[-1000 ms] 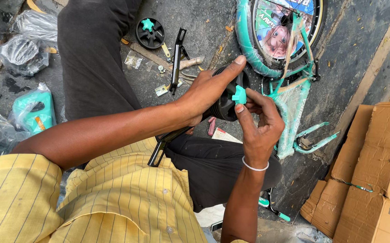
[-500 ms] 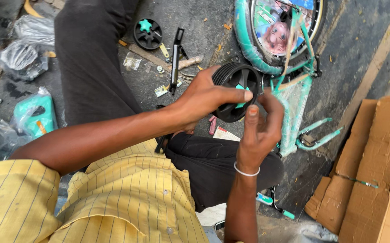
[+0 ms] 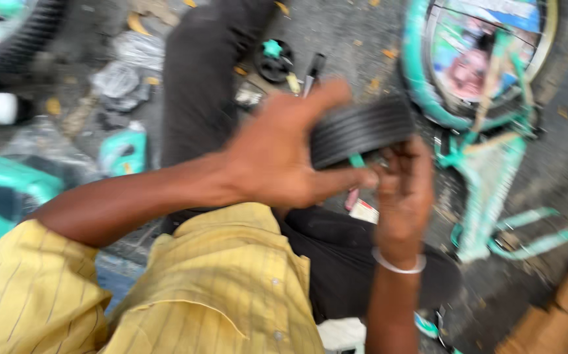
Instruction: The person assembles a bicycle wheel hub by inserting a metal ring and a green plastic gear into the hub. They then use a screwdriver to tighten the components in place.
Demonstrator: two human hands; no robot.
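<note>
A small black ribbed wheel [image 3: 361, 130] with a teal hub sits edge-on between both hands, above my lap. My left hand [image 3: 277, 154] grips it from the left, thumb over the top and fingers under it. My right hand [image 3: 403, 190], with a white bangle on the wrist, holds the wheel's underside by the teal hub. The frame is blurred by motion. A second small black wheel [image 3: 273, 60] with a teal star hub lies on the ground beyond my knee.
A teal child's bicycle [image 3: 487, 118] lies on the grey ground at the right, its wheel carrying a picture disc. Plastic bags [image 3: 121, 78] and teal parts [image 3: 121, 152] lie at the left. A black tool [image 3: 313, 71] lies by the far wheel. Cardboard [image 3: 559, 314] is at the lower right.
The wheel has turned from face-on to edge-on and risen closer to the camera. Both hands stayed on it. The view has swung left and blurred.
</note>
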